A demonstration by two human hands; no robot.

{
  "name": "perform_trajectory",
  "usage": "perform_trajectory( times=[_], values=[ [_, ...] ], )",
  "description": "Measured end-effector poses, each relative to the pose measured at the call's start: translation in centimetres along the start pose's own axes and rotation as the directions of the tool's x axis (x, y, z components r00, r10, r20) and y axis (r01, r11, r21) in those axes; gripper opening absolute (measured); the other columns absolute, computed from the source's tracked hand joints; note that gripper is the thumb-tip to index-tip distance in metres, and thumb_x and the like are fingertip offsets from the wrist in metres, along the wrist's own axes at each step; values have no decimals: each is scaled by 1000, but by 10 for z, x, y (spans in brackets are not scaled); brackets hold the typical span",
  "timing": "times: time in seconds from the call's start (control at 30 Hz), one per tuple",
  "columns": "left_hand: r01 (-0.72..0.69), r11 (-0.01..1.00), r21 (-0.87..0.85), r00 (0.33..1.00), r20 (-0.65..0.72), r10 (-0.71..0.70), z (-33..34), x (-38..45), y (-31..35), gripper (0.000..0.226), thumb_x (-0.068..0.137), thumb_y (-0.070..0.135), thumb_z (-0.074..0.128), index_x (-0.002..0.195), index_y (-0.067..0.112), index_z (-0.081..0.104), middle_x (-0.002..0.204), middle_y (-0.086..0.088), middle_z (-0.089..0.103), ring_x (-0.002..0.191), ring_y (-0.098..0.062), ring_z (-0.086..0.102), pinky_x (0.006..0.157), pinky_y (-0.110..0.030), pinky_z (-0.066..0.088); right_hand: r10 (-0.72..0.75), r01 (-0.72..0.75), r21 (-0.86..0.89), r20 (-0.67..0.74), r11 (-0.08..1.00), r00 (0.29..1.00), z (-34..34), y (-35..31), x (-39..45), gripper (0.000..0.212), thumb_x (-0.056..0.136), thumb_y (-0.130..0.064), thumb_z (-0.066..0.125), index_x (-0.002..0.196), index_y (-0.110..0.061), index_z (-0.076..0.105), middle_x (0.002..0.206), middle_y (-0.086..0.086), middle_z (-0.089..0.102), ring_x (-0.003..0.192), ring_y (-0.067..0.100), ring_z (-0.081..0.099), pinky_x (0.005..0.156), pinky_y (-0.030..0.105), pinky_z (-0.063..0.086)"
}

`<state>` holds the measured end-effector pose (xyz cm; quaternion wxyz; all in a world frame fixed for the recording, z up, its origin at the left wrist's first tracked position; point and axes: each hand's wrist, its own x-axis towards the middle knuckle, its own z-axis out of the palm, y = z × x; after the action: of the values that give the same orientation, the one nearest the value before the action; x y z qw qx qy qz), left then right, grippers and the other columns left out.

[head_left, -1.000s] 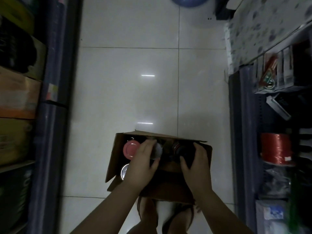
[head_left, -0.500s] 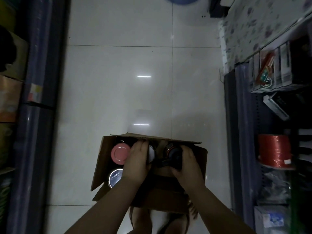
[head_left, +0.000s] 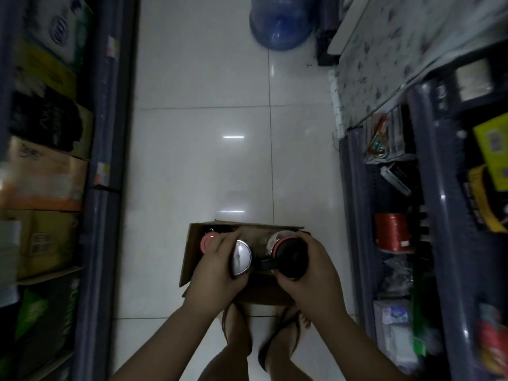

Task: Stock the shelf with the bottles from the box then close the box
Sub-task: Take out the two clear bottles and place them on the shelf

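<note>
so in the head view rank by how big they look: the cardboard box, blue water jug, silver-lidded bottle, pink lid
1. cardboard box
2. blue water jug, partly cut off by the frame and farther away, so unsure against the box
3. silver-lidded bottle
4. pink lid, partly hidden

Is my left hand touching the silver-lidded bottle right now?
Touching. The head view shows the left hand with fingers wrapped round the silver-lidded bottle, gripping it above the cardboard box.

We are gripping a silver-lidded bottle (head_left: 241,259) in our left hand (head_left: 218,273) and a black-lidded bottle (head_left: 291,257) in our right hand (head_left: 313,273), above the open cardboard box (head_left: 192,248) sitting on the white tile floor (head_left: 203,160). A pink-lidded bottle (head_left: 205,242) is standing inside it.
</note>
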<state>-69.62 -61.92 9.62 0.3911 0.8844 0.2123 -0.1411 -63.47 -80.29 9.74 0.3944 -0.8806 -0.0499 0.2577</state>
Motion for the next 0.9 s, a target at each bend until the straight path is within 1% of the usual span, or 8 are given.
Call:
perform_trajectory(
  times=[0.13,0.2,0.37,0.47,0.57,0.67,0.77,0.9],
  values=[
    [-27,994,-107,996,-83,18,-62,-37,65,77,63,20,83,133,21,50,129,9,57,119,-9,54,92,-1,33,-20,24,42,-107,999,994,-63,-71,-37,82,61,-37,84,132,-29,44,129,-14,53,120,6,49,98,18,38],
    [-52,985,-162,989,-145,29,-98,-57,105,79,61,22,83,132,27,49,127,14,57,116,-1,54,90,3,33,-32,48,92,-161,995,986,-99,-110,-57,84,59,-38,86,132,-31,44,128,-15,52,121,4,47,99,18,37],
    [-252,929,-271,943,-286,172,-193,-110,214,75,56,31,79,126,31,51,123,28,57,114,14,50,89,1,36,-87,179,224,-369,958,925,-190,-213,-117,82,51,-50,80,124,-41,44,124,-18,55,119,4,52,101,28,46],
    [-389,849,-358,903,-331,274,-245,-138,274,70,54,36,77,120,38,53,120,29,60,114,10,54,89,-1,38,-144,315,255,-523,914,840,-239,-270,-157,78,51,-47,80,122,-36,49,121,-19,58,116,4,56,97,23,47],
    [-504,738,-450,859,-347,375,-292,-166,332,67,54,32,80,117,37,58,119,21,65,115,0,59,95,-11,43,-164,452,310,-645,836,746,-283,-319,-199,70,52,-38,83,116,-33,55,116,-9,65,113,12,61,97,28,48],
    [-618,627,-474,786,-370,495,-331,-192,385,70,54,30,83,120,31,59,119,16,67,115,-4,61,96,-16,45,-135,558,383,-726,736,675,-323,-363,-236,73,49,-50,87,114,-34,59,117,-4,66,113,14,61,99,31,48],
    [-696,512,-504,710,-372,598,-360,-215,434,74,54,28,84,124,28,58,120,13,66,117,-7,60,93,-14,44,-166,650,327,-800,686,577,-365,-401,-271,72,56,-56,82,118,-27,59,119,-1,65,114,16,60,97,29,48],
    [-776,317,-546,574,-401,714,-386,-249,498,70,55,23,82,120,24,59,116,15,67,112,-1,61,88,-11,46,-240,748,204,-866,631,439,-416,-436,-319,57,58,-41,81,112,-34,62,110,-11,69,105,6,63,87,16,48]
  ],
)
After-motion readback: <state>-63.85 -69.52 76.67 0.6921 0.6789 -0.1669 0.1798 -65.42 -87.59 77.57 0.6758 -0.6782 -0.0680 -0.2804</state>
